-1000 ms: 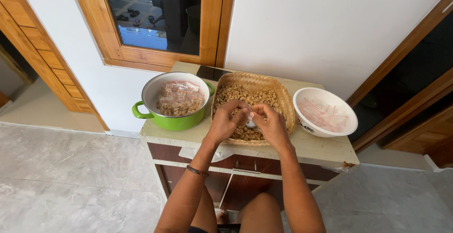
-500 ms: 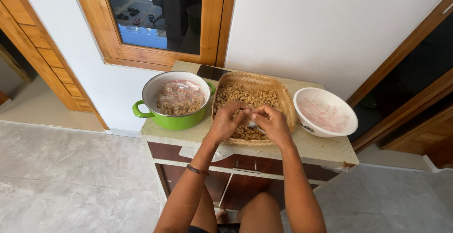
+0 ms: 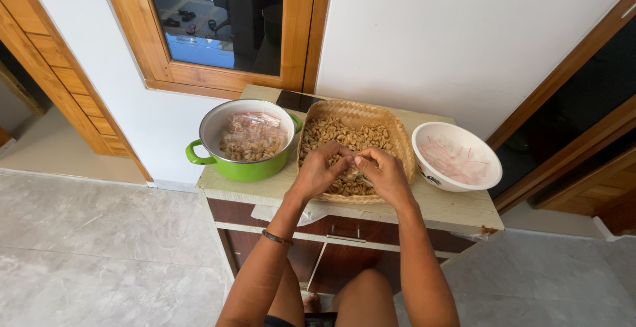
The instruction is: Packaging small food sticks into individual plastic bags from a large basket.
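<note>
A woven bamboo tray [image 3: 397,135] heaped with peanuts [image 3: 344,133] sits in the middle of a small cabinet top. Above its near half, my left hand [image 3: 318,171] and my right hand [image 3: 384,176] meet, fingertips pinched together on a small clear plastic bag [image 3: 351,168] that is mostly hidden between them. To the left stands a green pot [image 3: 242,168] holding several filled clear packets of peanuts. On the right is a white bowl [image 3: 457,178] with empty clear zip bags that have red strips.
A dark phone [image 3: 298,102] lies at the cabinet's back edge by the wooden window frame. The cabinet [image 3: 331,251] has drawers below, and my knees are in front of it. A grey tiled floor spreads left and right; wooden door frames flank both sides.
Both hands stay over the tray, working the small bag; the fingers have shifted slightly and the white bit of bag seen earlier is now more hidden.
</note>
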